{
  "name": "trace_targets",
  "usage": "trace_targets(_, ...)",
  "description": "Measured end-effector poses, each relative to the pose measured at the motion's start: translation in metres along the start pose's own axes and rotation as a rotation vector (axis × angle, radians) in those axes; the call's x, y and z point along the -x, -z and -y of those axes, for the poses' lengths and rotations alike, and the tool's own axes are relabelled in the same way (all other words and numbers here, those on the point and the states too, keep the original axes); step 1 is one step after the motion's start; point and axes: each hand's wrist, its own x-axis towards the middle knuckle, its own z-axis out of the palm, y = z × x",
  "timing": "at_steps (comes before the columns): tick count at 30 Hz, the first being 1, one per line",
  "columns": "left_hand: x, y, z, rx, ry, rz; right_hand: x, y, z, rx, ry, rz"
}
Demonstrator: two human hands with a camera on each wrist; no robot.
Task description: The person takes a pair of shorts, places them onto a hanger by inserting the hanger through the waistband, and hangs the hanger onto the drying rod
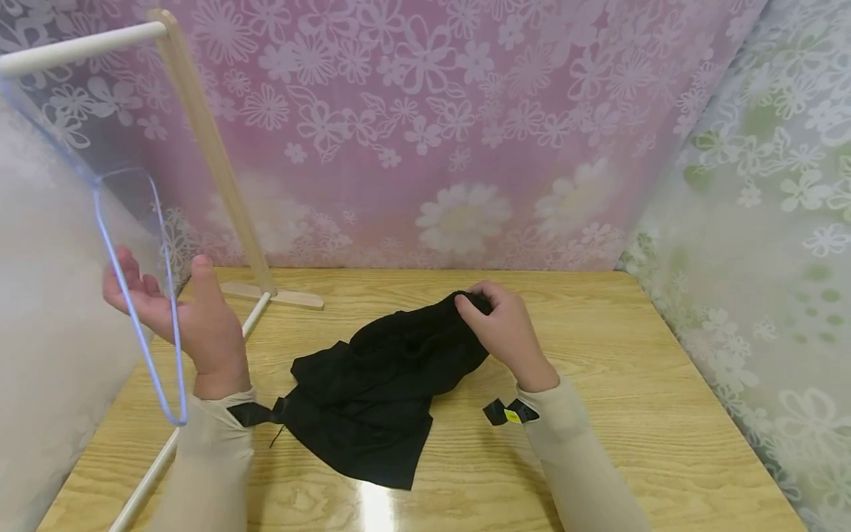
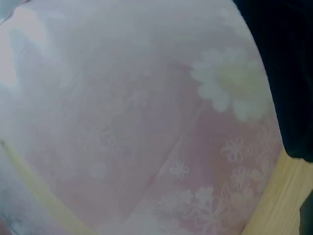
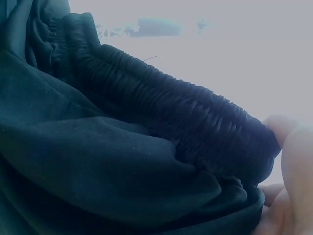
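Note:
A black garment [image 1: 392, 362] with a gathered elastic waistband [image 3: 186, 112] lies bunched on the table. My right hand [image 1: 501, 329] pinches the waistband at its right end, thumb on the near side. At the left, my left hand [image 1: 193, 318] is raised, palm up, fingers loosely bent and thumb pointing up, holding nothing. A thin blue hanger [image 1: 136, 318] hangs in front of that hand and overlaps it in the head view. In the left wrist view, the black cloth [image 2: 288, 73] shows only at the right edge.
A wooden rack [image 1: 213, 162] with a white top rod [image 1: 80, 48] and a white lower rod [image 1: 142, 480] stands at the left of the table [image 1: 598, 443]. Flowered curtains [image 1: 465, 133] close off the back and sides.

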Motion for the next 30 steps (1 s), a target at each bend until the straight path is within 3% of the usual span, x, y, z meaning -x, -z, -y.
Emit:
trace_targets(3, 0.016, -0.013, -0.008, -0.016, -0.225, 0.062, 0.000, -0.002, 0.000, 0.001, -0.002, 0.010)
trace_targets(5, 0.026, -0.021, -0.014, 0.024, -0.314, 0.094, 0.000, -0.003, 0.000, 0.005, -0.004, 0.011)
trace_targets(7, 0.034, -0.030, -0.019, 0.093, -0.385, 0.081, 0.000, -0.003, 0.000, 0.007, -0.003, 0.006)
trace_targets(13, 0.050, -0.044, -0.040, 0.347, -0.497, 0.013, 0.000, -0.006, 0.000, 0.016, -0.003, 0.008)
trace_targets(17, 0.056, -0.048, -0.054, 0.413, -0.550, -0.024, 0.000, -0.008, 0.000, 0.022, -0.004, 0.017)
trace_targets(21, 0.056, -0.044, -0.064, 0.435, -0.510, 0.002, -0.001, -0.008, 0.000, 0.030, -0.004, 0.018)
trace_targets(26, 0.055, -0.036, -0.075, 0.454, -0.379, 0.078, -0.002, -0.009, -0.001, 0.040, 0.003, 0.015)
trace_targets(28, 0.056, -0.034, -0.076, 0.402, -0.299, 0.126, -0.001, -0.009, -0.002, 0.042, 0.003, 0.015)
trace_targets(30, 0.056, -0.031, -0.074, 0.280, -0.212, 0.187, 0.000, -0.009, -0.002, 0.045, 0.002, 0.014)
